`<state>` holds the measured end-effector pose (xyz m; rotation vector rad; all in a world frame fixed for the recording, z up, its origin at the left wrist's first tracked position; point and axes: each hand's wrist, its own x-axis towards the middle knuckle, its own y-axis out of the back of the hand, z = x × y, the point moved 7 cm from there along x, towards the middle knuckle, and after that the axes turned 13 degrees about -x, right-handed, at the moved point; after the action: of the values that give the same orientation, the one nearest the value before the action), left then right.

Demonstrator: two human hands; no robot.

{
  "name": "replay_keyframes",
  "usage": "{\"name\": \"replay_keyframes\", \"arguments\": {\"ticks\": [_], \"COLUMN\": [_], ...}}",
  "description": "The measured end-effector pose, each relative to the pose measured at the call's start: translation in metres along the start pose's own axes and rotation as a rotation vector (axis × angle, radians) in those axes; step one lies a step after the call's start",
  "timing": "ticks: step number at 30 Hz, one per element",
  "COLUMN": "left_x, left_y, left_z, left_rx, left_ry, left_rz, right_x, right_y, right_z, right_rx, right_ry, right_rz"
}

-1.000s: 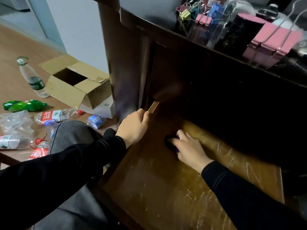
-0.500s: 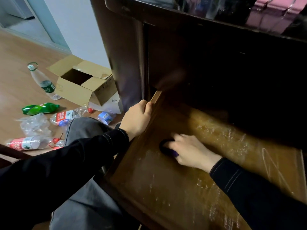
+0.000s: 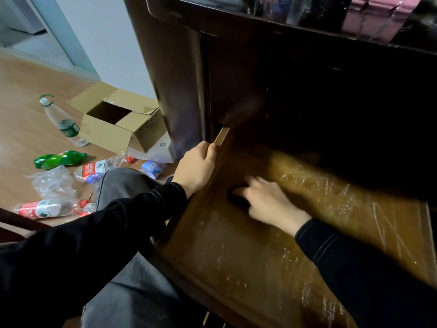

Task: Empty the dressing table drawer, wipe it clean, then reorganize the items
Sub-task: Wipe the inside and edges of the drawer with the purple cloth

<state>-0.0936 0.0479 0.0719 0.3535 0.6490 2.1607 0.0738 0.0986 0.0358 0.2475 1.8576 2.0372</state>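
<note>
From the head view, the drawer (image 3: 236, 252) stands pulled out of the dark dressing table toward the seated person. Its wooden bottom is bare, scratched and streaked with pale marks, so I'd judge the emptying done and the wiping under way.

The left hand (image 3: 197, 168) sits at 10 o'clock of the drawer, fingers curled over the top edge of its left wall. That looks like a bracing grip, there to stop the drawer sliding while the other hand scrubs.

The right hand (image 3: 267, 202) is down inside, near the middle-left of the bottom, laid over a dark wad (image 3: 236, 200) that touches the wood. Those fingers are blurred. They seem spread across the wad, but I cannot tell whether they pinch it or only press it flat.

Up at 1 o'clock, pink clips (image 3: 378, 17) lie on the glossy tabletop (image 3: 212, 8), probably parked there until the drawer is clean.

Out at 9 o'clock on the floor (image 3: 23, 114) there is an open cardboard box (image 3: 118, 129), a green bottle (image 3: 59, 159) and several clear plastic bottles, well apart from the drawer.
</note>
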Motion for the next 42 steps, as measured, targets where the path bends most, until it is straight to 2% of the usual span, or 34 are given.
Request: {"name": "replay_keyframes", "arguments": {"ticks": [2,6,8,12,14,15,18,20,22,25,27,31,33,37,38,39,42], "left_x": [0.0,0.001,0.001,-0.001,-0.001,-0.001,-0.001,-0.002,-0.003,-0.004,-0.004,-0.004,-0.005,-0.007,-0.008,-0.008,-0.008], "left_y": [0.0,0.0,-0.001,0.0,0.0,0.0,0.001,0.001,0.002,0.003,0.002,0.002,0.003,0.004,0.004,0.004,0.005], "left_z": [-0.001,-0.002,-0.001,0.001,0.001,0.001,0.002,0.003,0.005,0.007,0.007,0.007,0.009,0.013,0.013,0.013,0.012], "left_rx": [-0.003,-0.004,-0.003,0.002,-0.001,0.0,0.002,0.008,0.012,-0.005,-0.013,-0.025,-0.027,-0.028,-0.025,-0.023,-0.023], "left_ry": [0.001,-0.003,-0.001,-0.001,0.005,0.008,0.022,0.024,0.02,0.029,0.032,0.041,0.042,0.041,0.042,0.045,0.055], "left_rz": [-0.005,-0.001,-0.004,-0.009,-0.011,-0.01,0.002,0.006,0.004,-0.004,-0.007,-0.005,-0.007,-0.01,-0.01,-0.009,-0.017], "right_x": [0.0,-0.017,-0.012,0.002,-0.002,-0.006,-0.029,-0.028,-0.005,0.026,0.025,-0.014,-0.015,0.021,0.022,0.017,-0.019], "right_y": [0.001,-0.012,-0.011,0.001,0.004,0.004,-0.004,-0.006,0.005,0.016,0.014,0.014,0.013,0.015,0.015,0.013,0.0], "right_z": [0.008,-0.042,-0.041,0.016,0.015,0.0,-0.066,-0.08,-0.058,-0.016,-0.02,-0.074,-0.077,-0.032,-0.037,-0.052,-0.112], "right_rx": [-0.036,-0.069,-0.057,-0.014,-0.057,-0.085,-0.03,-0.001,-0.017,-0.113,-0.046,0.197,0.094,-0.023,-0.04,-0.019,0.052], "right_ry": [-0.063,0.181,0.218,-0.042,-0.079,-0.022,0.324,0.424,0.319,0.041,-0.013,0.199,0.317,-0.01,-0.025,0.012,0.284], "right_rz": [-0.003,-0.032,-0.016,0.011,0.022,0.002,-0.029,-0.055,0.012,0.014,0.003,0.053,0.069,0.011,0.019,0.017,-0.064]}}
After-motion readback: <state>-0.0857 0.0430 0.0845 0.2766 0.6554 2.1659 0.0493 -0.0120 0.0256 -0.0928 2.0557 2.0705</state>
